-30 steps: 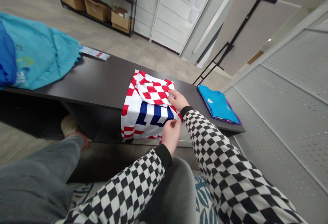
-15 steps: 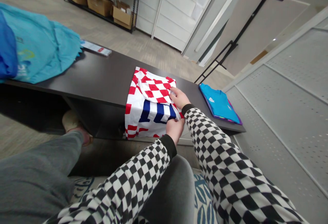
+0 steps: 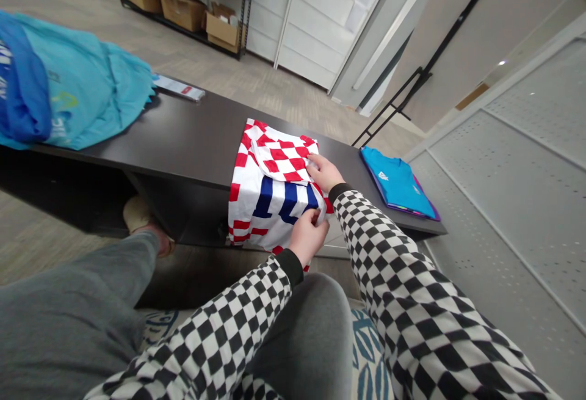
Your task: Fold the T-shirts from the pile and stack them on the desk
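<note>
Checkered jersey (image 3: 274, 180) under right hand (image 3: 326, 172) (tabletop)

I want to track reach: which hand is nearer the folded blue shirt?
Right hand, resting on the checkered shirt beside the folded blue shirt; left hand grips the hanging edge, farther.

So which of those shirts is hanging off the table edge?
The red-and-white checked shirt, held by both hands; the folded turquoise one and the blue pile lie fully on top.

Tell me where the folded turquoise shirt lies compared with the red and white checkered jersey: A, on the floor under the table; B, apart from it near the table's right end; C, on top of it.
B: the folded turquoise shirt lies flat near the dark table's right end, clear of the checkered jersey.
</note>
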A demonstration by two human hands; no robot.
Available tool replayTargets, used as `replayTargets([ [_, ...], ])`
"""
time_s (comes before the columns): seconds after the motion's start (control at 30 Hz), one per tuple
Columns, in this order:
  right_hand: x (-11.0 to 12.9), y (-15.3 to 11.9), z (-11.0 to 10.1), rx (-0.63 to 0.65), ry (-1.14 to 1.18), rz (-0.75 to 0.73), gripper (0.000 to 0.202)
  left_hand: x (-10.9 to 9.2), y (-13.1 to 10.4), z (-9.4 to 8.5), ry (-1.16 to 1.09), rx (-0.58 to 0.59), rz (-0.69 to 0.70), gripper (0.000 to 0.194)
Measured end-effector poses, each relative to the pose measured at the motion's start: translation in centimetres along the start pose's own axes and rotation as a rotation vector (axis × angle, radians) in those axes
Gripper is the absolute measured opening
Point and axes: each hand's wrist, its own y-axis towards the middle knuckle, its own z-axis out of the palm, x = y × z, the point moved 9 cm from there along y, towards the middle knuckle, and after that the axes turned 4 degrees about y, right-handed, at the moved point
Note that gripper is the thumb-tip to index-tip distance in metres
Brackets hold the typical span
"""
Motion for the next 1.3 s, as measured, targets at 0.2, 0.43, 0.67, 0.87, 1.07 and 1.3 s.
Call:
replayTargets([
  [0.2,0.1,-0.1,-0.1,-0.010,-0.008,0.000,0.055,-2.3,0.5,-0.9,0.112,-0.088,-0.022,0.038],
  [0.43,0.2,-0.1,-0.1,-0.023,0.007,-0.010,0.053,-0.9,-0.1,-2.8,0.021,-0.178,-0.075,0.043],
  [0.67,0.5,-0.3,-0.3,-0.018,-0.009,0.002,0.055,-1.0,0.9,-0.8,0.183,-0.008,-0.084,0.038],
  [0.87,0.3,-0.2,-0.3,-0.020,0.003,-0.001,0.056,0.1,1.8,-1.6,0.299,-0.029,-0.080,0.034],
  [1.07,0.1,-0.1,-0.2,-0.016,-0.002,0.000,0.055,1.4,1.4,-1.8,0.221,-0.011,-0.108,0.032],
  [1.3,0.1,-0.2,-0.2,-0.021,-0.007,0.008,0.056,0.3,0.6,-2.2,0.111,-0.062,-0.071,0.019],
])
